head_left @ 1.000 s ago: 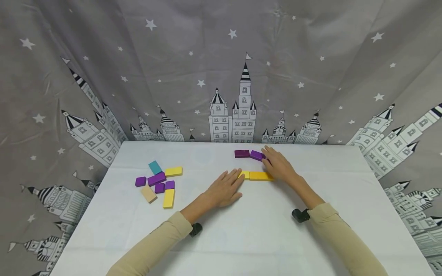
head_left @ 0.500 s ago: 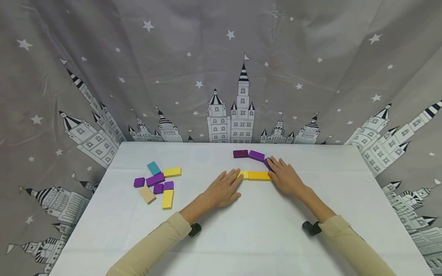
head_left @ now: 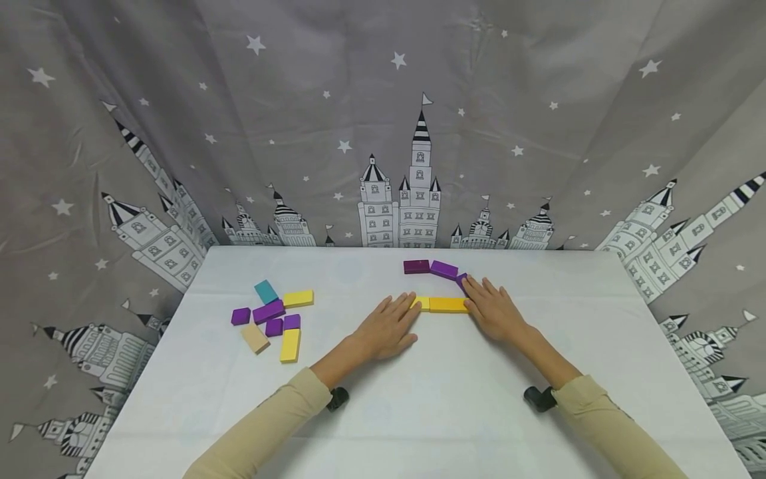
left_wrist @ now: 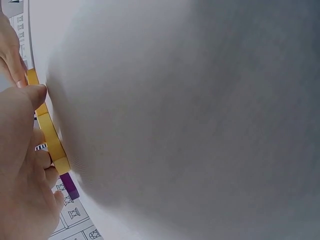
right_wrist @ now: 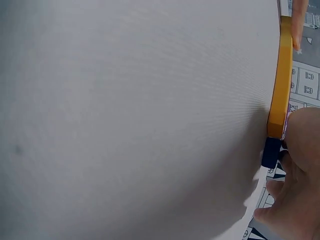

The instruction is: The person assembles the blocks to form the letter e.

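Observation:
My left hand (head_left: 385,329) lies with extended fingers at the left end of a yellow block (head_left: 424,304), covering part of it. An orange block (head_left: 447,305) continues that row to the right. My right hand (head_left: 497,309) is spread at the row's right end, fingertips over a dark purple block (head_left: 461,283) that it mostly hides. Beyond the row, a maroon block (head_left: 416,267) and a purple block (head_left: 444,269) form a curve leading to that dark purple one. In the right wrist view, a dark block (right_wrist: 271,152) meets the orange block's end beside my right hand.
On the table's left side lies a loose group: a teal block (head_left: 266,291), yellow blocks (head_left: 298,298), several purple blocks (head_left: 269,311) and a tan block (head_left: 256,338). A grey castle-print curtain (head_left: 287,133) hangs at the white table's (head_left: 431,426) back edge.
My right hand has moved right and toward me, from the purple block down to the orange block's right end. The dark purple block now shows beside its fingertips. My left hand stays put.

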Available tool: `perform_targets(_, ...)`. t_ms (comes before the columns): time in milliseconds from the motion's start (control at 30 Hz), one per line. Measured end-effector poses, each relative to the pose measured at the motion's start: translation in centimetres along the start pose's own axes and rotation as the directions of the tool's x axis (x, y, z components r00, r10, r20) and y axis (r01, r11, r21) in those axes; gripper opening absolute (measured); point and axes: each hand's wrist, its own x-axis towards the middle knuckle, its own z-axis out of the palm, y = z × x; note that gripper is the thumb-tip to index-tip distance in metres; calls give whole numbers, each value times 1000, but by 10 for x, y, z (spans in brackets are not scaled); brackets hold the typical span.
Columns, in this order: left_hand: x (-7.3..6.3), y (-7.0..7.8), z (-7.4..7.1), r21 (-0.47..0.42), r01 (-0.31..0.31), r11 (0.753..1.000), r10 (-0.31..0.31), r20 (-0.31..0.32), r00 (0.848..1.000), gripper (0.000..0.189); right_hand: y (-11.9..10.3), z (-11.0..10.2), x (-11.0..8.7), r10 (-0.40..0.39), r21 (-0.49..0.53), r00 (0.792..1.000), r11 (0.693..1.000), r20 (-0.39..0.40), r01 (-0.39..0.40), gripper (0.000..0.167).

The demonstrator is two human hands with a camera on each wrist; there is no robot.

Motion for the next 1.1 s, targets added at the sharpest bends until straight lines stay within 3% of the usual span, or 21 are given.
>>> perform_targets(433, 4, -2, -4, -32, 7, 999, -7, -3, 1000, 60, 0, 4, -1, -18, -54, 1000, 998, -10, 18, 54)
perform_targets(700, 10, -5, -4, -25, 4, 1000, -6, -78, 997, 52, 1, 6, -1, -37, -79, 999, 996, -17, 36, 54)
perform_targets(833, 8, -7, -5, -58, 33, 998, -40, -114, 993, 54, 2, 8, 0, -53, -92, 998, 994, -24, 51, 54)
perform_targets(967, -5, -13, -10, -176, 98, 980, -129, -174, 976, 56, 1, 7, 0, -64, -102, 998, 993, -24, 62, 54)
perform_targets(1100, -30, -21, -16, -325, 164, 932, -253, -255, 933, 53, -1, 4, 0, -64, -102, 998, 993, -13, 62, 55)
